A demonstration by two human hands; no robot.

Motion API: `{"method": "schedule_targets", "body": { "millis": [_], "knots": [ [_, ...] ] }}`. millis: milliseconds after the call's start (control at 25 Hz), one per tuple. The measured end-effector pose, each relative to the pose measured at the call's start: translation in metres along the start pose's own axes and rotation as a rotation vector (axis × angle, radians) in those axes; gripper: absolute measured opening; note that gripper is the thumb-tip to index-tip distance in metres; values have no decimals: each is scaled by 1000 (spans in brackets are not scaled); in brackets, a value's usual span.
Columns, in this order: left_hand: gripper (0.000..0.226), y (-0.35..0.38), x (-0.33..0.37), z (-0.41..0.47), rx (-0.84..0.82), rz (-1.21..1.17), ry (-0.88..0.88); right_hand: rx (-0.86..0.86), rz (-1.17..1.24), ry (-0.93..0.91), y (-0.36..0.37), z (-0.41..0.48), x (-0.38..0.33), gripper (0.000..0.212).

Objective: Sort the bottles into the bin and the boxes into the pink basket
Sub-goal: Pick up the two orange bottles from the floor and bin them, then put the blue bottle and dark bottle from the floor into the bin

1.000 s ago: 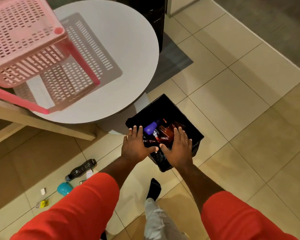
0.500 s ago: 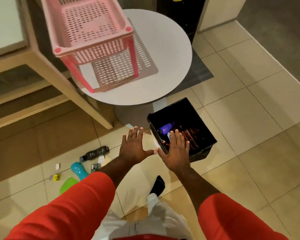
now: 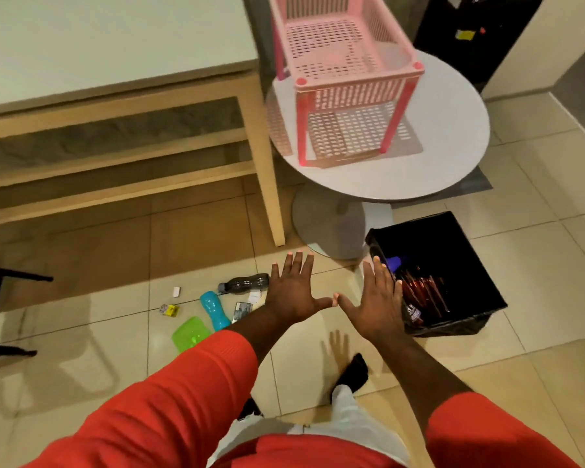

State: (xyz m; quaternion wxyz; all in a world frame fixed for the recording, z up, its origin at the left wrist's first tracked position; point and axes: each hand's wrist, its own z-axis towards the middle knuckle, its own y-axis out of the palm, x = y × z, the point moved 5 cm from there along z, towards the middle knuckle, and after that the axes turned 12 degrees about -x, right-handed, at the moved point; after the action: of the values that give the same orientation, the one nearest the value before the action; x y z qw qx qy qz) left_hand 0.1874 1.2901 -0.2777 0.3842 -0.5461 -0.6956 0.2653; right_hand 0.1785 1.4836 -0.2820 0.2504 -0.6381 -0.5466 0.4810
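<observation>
At centre frame, the left hand [image 3: 294, 292] and right hand [image 3: 377, 304] hover flat, fingers spread, holding nothing. Black bin [image 3: 480, 295] at three o'clock holds bottles; pink basket [image 3: 347, 55] at twelve stands on the round table [image 3: 453, 136]. Dark bottle [image 3: 245, 283], blue bottle [image 3: 215, 309] and small boxes [image 3: 169, 310] lie at nine.
</observation>
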Motion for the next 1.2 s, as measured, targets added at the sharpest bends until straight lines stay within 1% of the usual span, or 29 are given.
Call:
{"method": "schedule_targets", "body": {
  "millis": [200, 360, 520, 760, 960, 1080, 1200],
  "knots": [
    [122, 9, -98, -52, 30, -20, -22, -29, -42, -59, 47, -24, -92, 98],
    [124, 21, -178, -96, 84, -91, -106, -54, -93, -169, 75, -39, -167, 98],
    [126, 23, -234, -114, 123, -147, -204, -94, -155, -267, 88, -26, -218, 100],
    [127, 33, -283, -111, 113, -260, -382, -206, -250, -423, 109, 30, -266, 99],
    [126, 38, -318, -86, 80, -379, -550, -339, -315, -559, 137, 99, -291, 97],
    [125, 61, -338, -61, 67, -443, -637, -405, -387, -625, 167, 133, -296, 97],
    [123, 103, -357, -22, 66, -498, -698, -467, -420, -660, 214, 178, -292, 99]
  ]
}}
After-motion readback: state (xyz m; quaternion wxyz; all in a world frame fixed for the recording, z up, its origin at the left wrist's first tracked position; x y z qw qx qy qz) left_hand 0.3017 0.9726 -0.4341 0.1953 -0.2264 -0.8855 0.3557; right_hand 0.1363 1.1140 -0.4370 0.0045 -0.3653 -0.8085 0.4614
